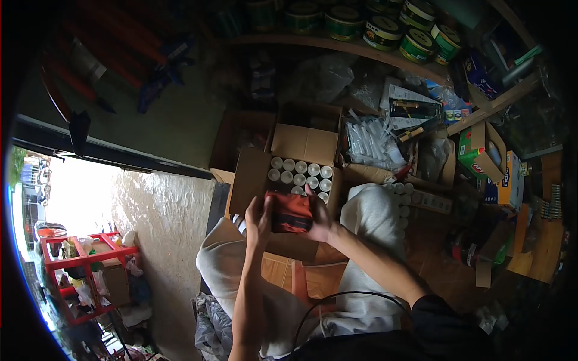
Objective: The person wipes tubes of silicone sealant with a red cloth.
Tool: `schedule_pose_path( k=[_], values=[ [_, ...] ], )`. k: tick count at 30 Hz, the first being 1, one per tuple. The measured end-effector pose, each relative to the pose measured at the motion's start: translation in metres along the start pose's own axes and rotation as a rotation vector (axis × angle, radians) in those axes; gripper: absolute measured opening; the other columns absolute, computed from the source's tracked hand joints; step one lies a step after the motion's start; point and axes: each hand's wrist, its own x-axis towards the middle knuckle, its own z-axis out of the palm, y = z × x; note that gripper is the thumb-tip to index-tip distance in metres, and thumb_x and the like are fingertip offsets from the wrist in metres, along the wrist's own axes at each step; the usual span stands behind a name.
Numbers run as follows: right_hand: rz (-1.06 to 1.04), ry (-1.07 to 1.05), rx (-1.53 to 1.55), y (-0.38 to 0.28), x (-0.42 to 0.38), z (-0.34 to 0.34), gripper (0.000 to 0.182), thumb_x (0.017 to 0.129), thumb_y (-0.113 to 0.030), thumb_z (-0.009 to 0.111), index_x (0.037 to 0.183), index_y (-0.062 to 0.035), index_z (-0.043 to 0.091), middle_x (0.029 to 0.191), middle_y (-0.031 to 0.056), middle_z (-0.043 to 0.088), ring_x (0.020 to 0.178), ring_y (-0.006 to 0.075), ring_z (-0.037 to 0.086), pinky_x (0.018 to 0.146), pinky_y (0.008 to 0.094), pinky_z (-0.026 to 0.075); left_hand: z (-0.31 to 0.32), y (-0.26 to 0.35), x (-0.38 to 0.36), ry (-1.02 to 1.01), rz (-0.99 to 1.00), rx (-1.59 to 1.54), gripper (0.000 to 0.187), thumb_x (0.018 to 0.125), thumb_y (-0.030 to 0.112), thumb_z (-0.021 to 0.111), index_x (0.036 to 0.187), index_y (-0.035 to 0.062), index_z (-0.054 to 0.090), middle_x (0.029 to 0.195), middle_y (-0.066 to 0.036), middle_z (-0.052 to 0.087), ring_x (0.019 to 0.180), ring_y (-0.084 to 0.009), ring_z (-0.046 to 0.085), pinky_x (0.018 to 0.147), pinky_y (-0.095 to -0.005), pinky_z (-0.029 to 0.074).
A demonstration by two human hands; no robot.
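Between my two hands is a red-and-black folded piece that looks like cloth (291, 212), though its exact kind is not clear. My left hand (259, 219) grips its left edge, and my right hand (321, 221) closes on its right side. It is held over an open cardboard box (304, 143) with the flaps up. Rows of cans with pale round tops (300, 179) stand inside that box, just beyond my hands. The held piece hides the nearer part of the box.
More white-topped cans (402, 198) stand right of my knee. Clear plastic tubes (374, 143) lie in a pile behind. Green tins (383, 33) line the shelf (337, 43) above. A red metal rack (90, 260) stands left, beyond the wall (171, 234).
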Motion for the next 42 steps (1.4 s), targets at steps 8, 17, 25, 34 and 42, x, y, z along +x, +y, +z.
schedule_pose_path(
  k=[8,17,25,34,42],
  values=[
    [-0.064,0.124,-0.016,-0.006,-0.008,0.034,0.078,0.093,-0.071,0.042,0.136,-0.0070,0.052,0.139,0.0143,0.055,0.127,0.0307,0.052,0.110,0.0498,0.038,-0.001,0.023,0.003,-0.095,-0.048,-0.256,0.025,0.100,0.016,0.058,0.119,-0.0005,0.060,0.095,-0.004,0.067,0.086,-0.0081,0.058,0.078,-0.0241,0.047],
    [-0.104,0.079,-0.024,0.001,-0.001,0.032,0.077,0.096,-0.069,0.039,0.142,-0.0079,0.049,0.142,0.0104,0.054,0.129,0.0270,0.051,0.111,0.0436,0.037,0.014,0.049,-0.008,0.088,0.438,0.498,0.059,0.097,0.030,0.057,0.148,0.0073,0.040,0.152,-0.021,0.035,0.142,-0.0389,0.030,0.116,-0.0510,0.023],
    [-0.194,0.191,-0.152,0.016,0.007,0.013,0.062,0.096,-0.062,0.050,0.139,-0.0181,0.053,0.140,-0.0014,0.055,0.128,0.0162,0.050,0.110,0.0367,0.037,0.055,0.029,-0.030,-0.189,0.327,0.601,0.074,0.097,0.051,0.044,0.156,0.0095,0.027,0.163,-0.016,0.018,0.150,-0.0456,0.001,0.119,-0.0575,0.000],
    [-0.187,0.065,-0.110,-0.024,0.000,0.022,0.066,0.097,-0.063,0.045,0.138,-0.0124,0.055,0.137,0.0045,0.058,0.123,0.0206,0.055,0.109,0.0381,0.040,0.072,0.061,-0.003,-0.238,0.252,0.878,0.058,0.103,0.047,0.030,0.156,0.0246,0.031,0.166,-0.008,0.014,0.151,-0.0414,-0.002,0.116,-0.0610,-0.003],
    [-0.596,0.028,0.027,-0.105,-0.052,0.059,0.075,0.092,-0.066,0.050,0.140,-0.0082,0.051,0.141,0.0128,0.054,0.130,0.0317,0.052,0.114,0.0473,0.038,0.070,0.062,0.093,0.072,0.373,0.239,0.045,0.101,0.038,0.047,0.136,0.0113,0.056,0.140,-0.019,0.053,0.130,-0.0388,0.050,0.106,-0.0443,0.040]
  ],
)
